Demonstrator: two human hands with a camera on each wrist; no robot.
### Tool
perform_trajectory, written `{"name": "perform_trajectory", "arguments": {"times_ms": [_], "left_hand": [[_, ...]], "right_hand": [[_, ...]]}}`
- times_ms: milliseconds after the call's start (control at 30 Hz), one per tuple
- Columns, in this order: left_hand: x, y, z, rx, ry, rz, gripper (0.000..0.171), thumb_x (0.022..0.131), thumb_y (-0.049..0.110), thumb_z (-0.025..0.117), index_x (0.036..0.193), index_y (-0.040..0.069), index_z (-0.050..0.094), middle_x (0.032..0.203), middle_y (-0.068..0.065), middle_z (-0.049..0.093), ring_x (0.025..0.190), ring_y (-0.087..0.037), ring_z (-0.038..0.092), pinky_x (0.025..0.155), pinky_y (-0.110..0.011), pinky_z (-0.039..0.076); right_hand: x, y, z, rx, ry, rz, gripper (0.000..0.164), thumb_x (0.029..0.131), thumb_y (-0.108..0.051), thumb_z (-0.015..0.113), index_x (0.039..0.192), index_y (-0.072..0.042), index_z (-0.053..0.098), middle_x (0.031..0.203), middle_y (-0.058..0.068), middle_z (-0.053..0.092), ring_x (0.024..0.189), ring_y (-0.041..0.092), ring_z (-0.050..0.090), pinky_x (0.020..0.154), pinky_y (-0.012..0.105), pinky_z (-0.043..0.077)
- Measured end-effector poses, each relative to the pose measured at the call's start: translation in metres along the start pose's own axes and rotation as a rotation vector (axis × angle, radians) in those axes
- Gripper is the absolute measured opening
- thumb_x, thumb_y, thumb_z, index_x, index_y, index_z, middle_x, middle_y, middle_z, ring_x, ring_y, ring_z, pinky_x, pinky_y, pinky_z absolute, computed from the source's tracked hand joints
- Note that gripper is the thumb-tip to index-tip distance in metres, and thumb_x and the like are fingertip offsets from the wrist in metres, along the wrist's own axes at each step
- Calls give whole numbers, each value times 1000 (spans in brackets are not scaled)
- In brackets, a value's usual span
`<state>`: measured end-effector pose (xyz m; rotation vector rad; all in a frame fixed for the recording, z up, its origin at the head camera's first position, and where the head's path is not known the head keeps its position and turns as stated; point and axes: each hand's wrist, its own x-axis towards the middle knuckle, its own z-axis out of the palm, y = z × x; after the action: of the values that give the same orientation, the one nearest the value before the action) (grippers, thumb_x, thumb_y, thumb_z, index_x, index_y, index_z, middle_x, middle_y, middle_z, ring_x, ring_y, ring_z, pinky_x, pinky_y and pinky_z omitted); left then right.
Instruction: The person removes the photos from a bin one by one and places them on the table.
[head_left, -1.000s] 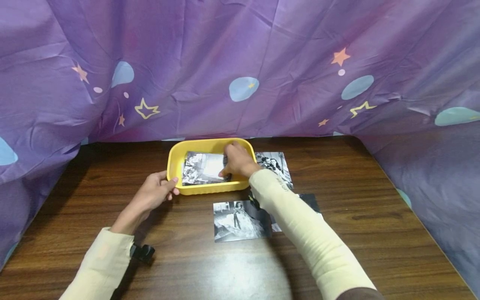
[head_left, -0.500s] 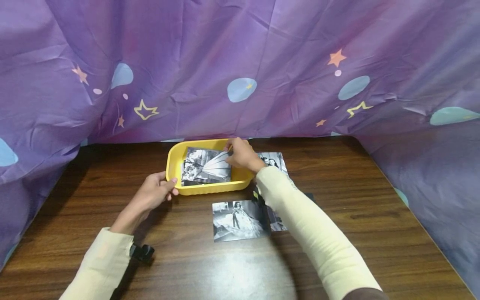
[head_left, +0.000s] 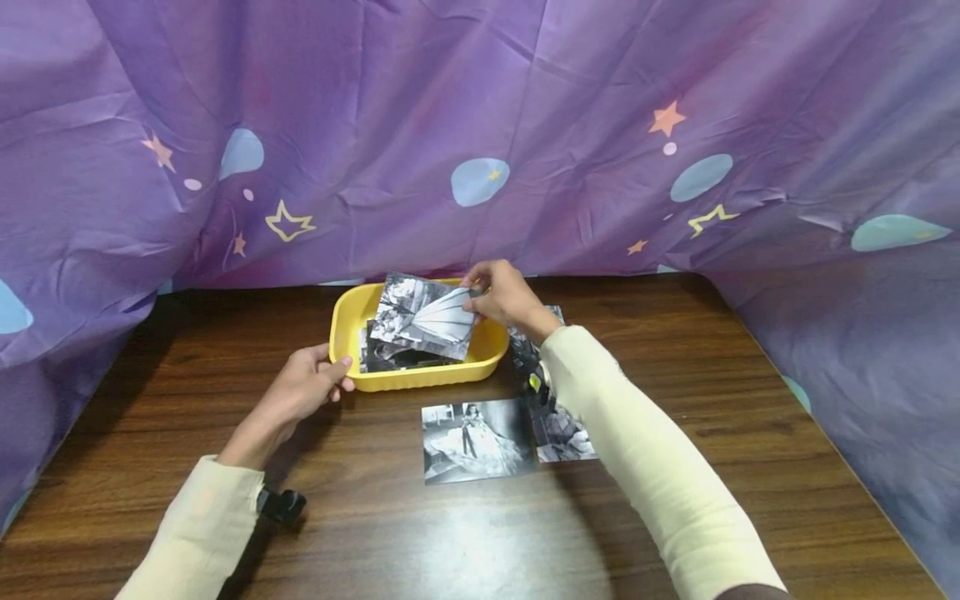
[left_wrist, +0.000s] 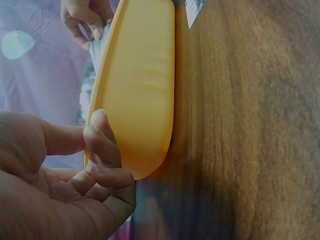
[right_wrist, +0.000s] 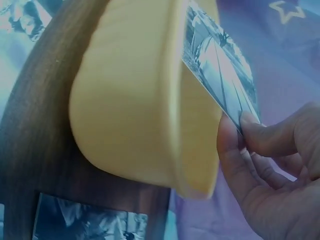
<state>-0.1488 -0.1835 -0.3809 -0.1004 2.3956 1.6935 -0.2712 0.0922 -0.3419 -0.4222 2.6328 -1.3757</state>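
- Your left hand (head_left: 303, 385) pinches the near left corner of the yellow tray (head_left: 427, 380) between thumb and fingers; an uneven pull there could tip or slide it on the table (head_left: 352, 525).
- In the tray's left and middle part lie the lower photos (head_left: 390, 357), not squared up; friction from above could drag them askew.
- Over them you hold the lifted photo (head_left: 431, 318), tilted and raised partly above the rim. Gripped at one edge only, it could swing, bend or catch on the rim.
- On the table in front of the tray lies the gown photo (head_left: 480, 442), flat; a low forearm could shove it.
- Your right hand (head_left: 506, 296) pinches the lifted photo's right edge between thumb and fingers; too light a hold could let it slip, too hard could crease it.
- Your right sleeve (head_left: 652, 467) partly hides the rightmost photo (head_left: 564, 433), so you might brush it unseen.
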Motion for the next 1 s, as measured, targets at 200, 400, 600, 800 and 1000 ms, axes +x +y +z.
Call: {"name": "perform_trajectory", "arguments": {"times_ms": [200,400,600,800,1000], "left_hand": [[0,-1,-1,1,1,-14,43,107,10,46,140,-18,41,72,0,62,58,-7,49,52,-22,40],[1,-2,-1,3,-4,-12,43,108,10,45,140,-18,40,72,0,62,58,-7,49,52,-22,41],[1,-2,0,-9,-10,-2,44,108,9,45,140,-19,39,72,0,62,59,-7,49,53,-21,41],[0,-2,0,-7,-14,6,43,108,9,46,139,-19,40,72,1,62,59,-7,50,53,-21,41],[1,-1,0,12,-12,10,43,108,10,45,140,-19,40,71,1,62,59,-7,50,52,-22,41]], "right_hand": [[-8,-1,-18,89,32,9,24,81,14,74,102,8,66,85,15,64,58,20,63,69,49,60],[-22,9,-45,187,22,8,25,83,17,71,106,12,63,86,15,63,64,18,63,66,39,61],[-42,29,-77,249,57,32,26,85,16,68,110,14,59,83,9,62,65,14,63,65,34,61],[-61,54,-105,300,110,41,28,86,15,68,112,17,56,80,6,62,66,13,64,64,30,60],[-80,77,-123,313,160,79,30,88,12,68,114,17,53,79,3,63,64,13,64,62,27,58]]}}
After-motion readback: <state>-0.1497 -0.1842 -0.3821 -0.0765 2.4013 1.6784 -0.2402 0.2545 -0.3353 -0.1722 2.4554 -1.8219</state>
